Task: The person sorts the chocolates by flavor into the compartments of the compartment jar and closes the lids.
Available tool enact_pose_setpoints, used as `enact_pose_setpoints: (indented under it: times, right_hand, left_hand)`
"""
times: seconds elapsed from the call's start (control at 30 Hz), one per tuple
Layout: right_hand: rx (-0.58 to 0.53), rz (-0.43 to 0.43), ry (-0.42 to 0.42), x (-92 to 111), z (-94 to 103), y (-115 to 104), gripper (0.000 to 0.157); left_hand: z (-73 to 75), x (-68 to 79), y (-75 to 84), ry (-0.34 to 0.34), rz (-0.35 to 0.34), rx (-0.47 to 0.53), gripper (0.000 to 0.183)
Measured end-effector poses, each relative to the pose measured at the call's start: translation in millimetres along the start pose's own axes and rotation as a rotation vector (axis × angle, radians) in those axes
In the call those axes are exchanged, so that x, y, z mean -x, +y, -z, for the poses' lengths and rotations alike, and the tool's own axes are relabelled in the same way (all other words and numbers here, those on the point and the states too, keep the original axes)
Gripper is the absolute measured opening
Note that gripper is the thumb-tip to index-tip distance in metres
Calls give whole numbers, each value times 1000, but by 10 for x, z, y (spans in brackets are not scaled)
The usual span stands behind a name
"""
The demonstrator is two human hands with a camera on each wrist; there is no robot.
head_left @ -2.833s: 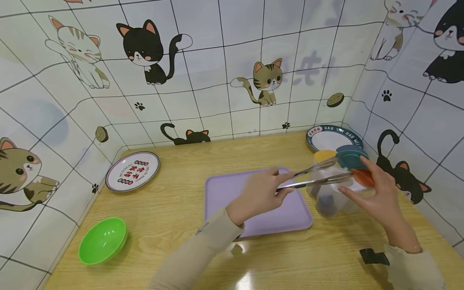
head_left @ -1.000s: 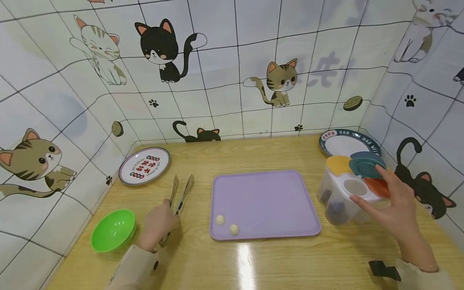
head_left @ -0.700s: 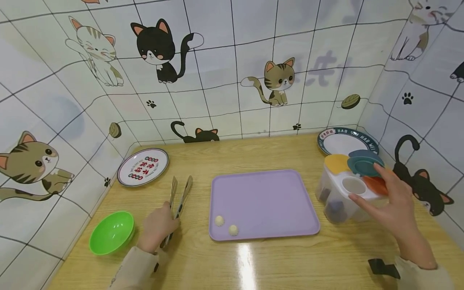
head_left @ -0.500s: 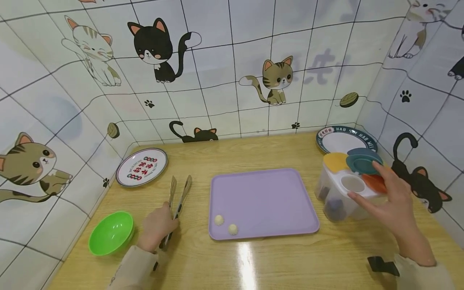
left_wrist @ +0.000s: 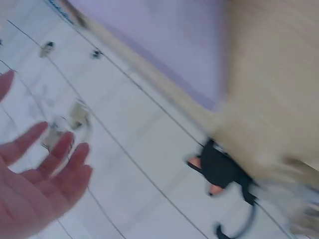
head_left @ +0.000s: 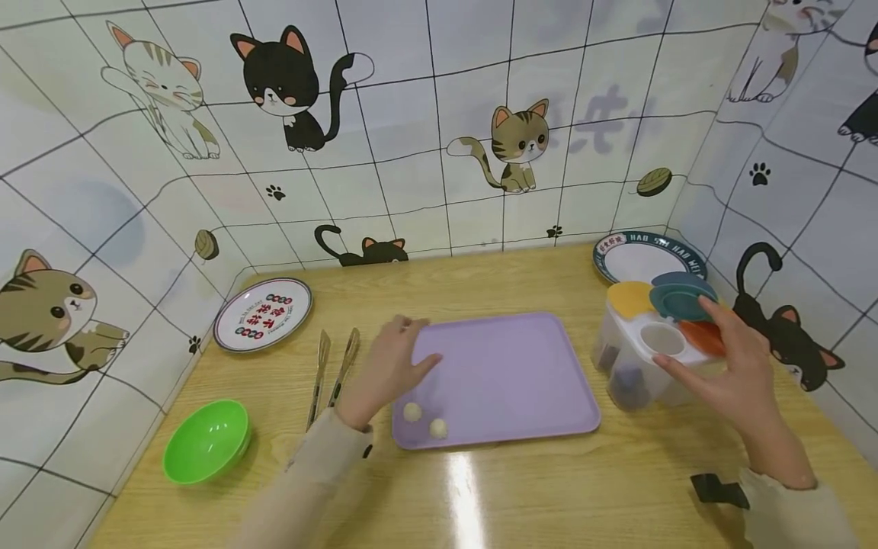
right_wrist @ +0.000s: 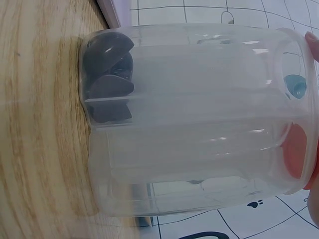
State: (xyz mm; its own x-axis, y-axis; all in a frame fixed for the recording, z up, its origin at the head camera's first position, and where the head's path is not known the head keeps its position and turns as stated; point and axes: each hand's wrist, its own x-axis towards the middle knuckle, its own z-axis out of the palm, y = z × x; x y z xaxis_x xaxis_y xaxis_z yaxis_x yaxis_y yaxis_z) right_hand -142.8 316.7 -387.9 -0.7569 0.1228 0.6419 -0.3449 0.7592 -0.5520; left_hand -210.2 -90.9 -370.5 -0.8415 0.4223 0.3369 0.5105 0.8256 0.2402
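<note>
My left hand point(head_left: 387, 366) hangs in the air by the left edge of the purple tray point(head_left: 507, 381), fingers spread, holding nothing. In the left wrist view the left hand point(left_wrist: 42, 186) shows loose fingers. Metal tongs point(head_left: 320, 374) lie on the table left of it, their handles partly hidden by the arm. Two small whitish balls point(head_left: 438, 428) sit in the tray's near left corner. My right hand point(head_left: 737, 374) grips the top of a clear storage container point(head_left: 658, 374), thumb at the rim, forefinger by the raised teal lid point(head_left: 684, 297). Dark rounded pieces point(right_wrist: 107, 74) lie inside one compartment.
A green bowl point(head_left: 207, 442) stands at the left, with a white plate point(head_left: 264, 313) behind it. Another plate with a dark rim point(head_left: 648, 259) lies behind the container. Tiled walls with cat pictures point(head_left: 274, 84) close off the back and sides.
Earlier the left hand held the tongs over the container, then had them at the left of the table. It has let them go and moved right. The right hand stays on the container.
</note>
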Motion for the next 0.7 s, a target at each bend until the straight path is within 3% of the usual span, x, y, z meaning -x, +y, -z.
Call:
enact_pose_setpoints:
  times: [0.1, 0.27, 0.33, 0.4, 0.53, 0.7]
  right_hand:
    - [5, -24, -12, 2, 15, -6, 90]
    - [10, -44, -28, 0, 0, -9, 92]
    - [11, -33, -26, -3, -17, 1, 92]
    - [12, -15, -20, -3, -25, 16, 90]
    - [10, 51, 10, -4, -17, 55, 86]
    - [4, 80, 32, 0, -9, 64, 87]
  left_hand:
    - [-99, -281, 407, 0, -197, 51, 61]
    - [-281, -653, 1026, -8, -458, 113, 55]
    - [-343, -764, 1229, -19, -526, 132, 49]
    - [-394, -860, 1409, -39, -567, 150, 46]
    - [-468, -1017, 1687, -132, -564, 139, 58]
    - [-539, -1135, 1823, -234, -551, 141, 83]
